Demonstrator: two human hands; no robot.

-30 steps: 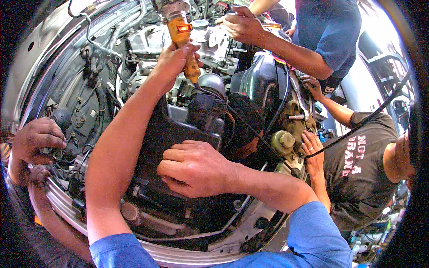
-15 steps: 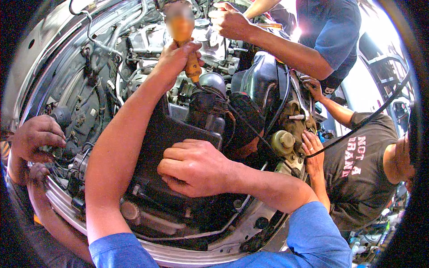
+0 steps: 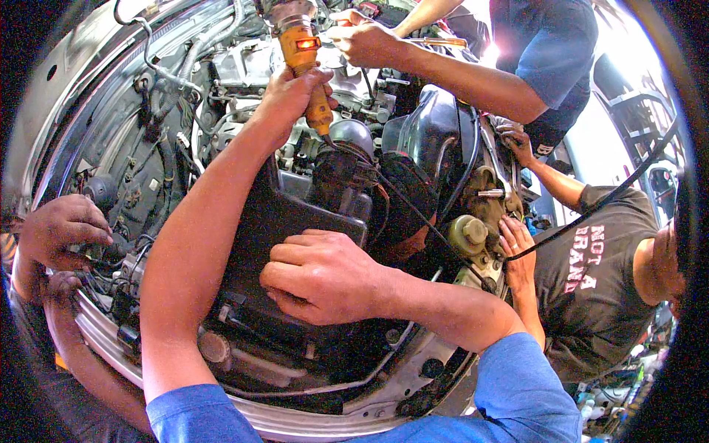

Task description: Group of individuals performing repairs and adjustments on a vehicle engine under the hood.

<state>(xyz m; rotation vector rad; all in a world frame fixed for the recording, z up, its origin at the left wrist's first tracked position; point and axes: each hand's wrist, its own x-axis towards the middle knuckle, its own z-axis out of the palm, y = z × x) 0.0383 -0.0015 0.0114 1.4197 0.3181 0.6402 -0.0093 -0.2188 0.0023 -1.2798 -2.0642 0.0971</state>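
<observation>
My left hand (image 3: 299,92) is wrapped round an orange corded hand tool (image 3: 316,107) above the engine. The tool has a grey head and a small glowing window; its black cord leaves the lower end. Loosely curled, my right hand (image 3: 321,277) rests over the black plastic cover (image 3: 295,214), and nothing shows in its fingers. Close to the tool's upper part is a co-worker's hand (image 3: 365,40), fingers pinched; what they hold, if anything, is too small to tell. The engine (image 3: 255,55) lies behind my left hand.
Another person's hands (image 3: 66,232) are over the bay's left side. A person in a dark shirt (image 3: 591,277) leans in from the right, one hand (image 3: 517,247) beside a yellowish reservoir (image 3: 467,235). A spanner (image 3: 509,196) lies nearby. A black cable (image 3: 598,203) crosses the right side.
The co-worker's hand at the top has moved left, nearer the orange tool. The hand at the far left has shifted slightly right. My own hands have barely moved.
</observation>
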